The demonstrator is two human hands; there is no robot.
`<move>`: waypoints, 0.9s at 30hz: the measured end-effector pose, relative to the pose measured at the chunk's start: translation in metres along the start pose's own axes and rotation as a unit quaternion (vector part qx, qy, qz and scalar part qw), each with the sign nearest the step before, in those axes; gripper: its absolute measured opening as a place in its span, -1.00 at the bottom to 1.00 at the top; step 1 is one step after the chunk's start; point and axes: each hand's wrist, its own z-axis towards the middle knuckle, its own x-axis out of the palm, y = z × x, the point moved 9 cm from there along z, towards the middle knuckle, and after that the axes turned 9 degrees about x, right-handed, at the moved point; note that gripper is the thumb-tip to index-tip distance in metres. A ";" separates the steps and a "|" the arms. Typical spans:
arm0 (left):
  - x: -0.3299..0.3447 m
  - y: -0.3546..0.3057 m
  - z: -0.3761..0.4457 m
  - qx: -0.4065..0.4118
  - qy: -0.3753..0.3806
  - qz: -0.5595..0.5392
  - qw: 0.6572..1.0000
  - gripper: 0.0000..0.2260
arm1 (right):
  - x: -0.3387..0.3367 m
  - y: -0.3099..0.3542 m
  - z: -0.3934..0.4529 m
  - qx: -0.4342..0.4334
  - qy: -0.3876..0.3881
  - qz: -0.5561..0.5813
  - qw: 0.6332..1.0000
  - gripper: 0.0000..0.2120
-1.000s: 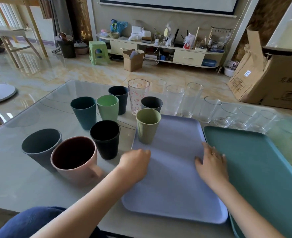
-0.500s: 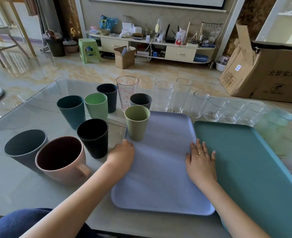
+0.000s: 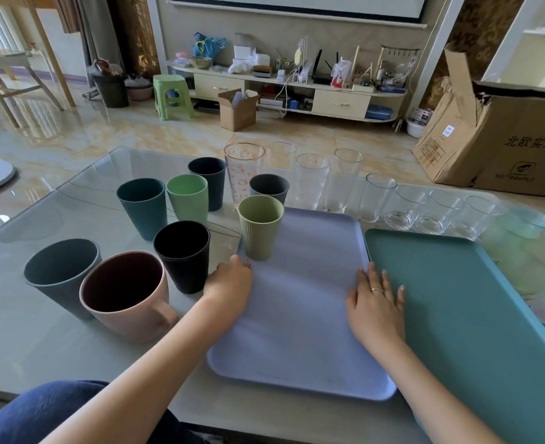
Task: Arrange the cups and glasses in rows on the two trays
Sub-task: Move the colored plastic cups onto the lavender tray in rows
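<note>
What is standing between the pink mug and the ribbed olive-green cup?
In the head view, the black cup stands between the pink mug and the ribbed olive-green cup. The left hand lies just in front of that gap.

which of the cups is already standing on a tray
Only the ribbed olive-green cup, upright at the far left corner of the lavender tray, just beyond the left hand. Every other cup and glass stands on the glass table.

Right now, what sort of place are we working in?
Most likely a home living room. Across the tiled floor stands a low TV cabinet crowded with household odds and ends under a wall screen, with a green plastic stool beside it. The work surface is a glass-topped table.
</note>
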 end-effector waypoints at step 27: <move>-0.121 0.115 -0.052 0.058 -0.343 -0.310 0.885 -0.53 | -0.087 0.237 -0.081 -0.447 -0.062 0.243 0.859 -0.87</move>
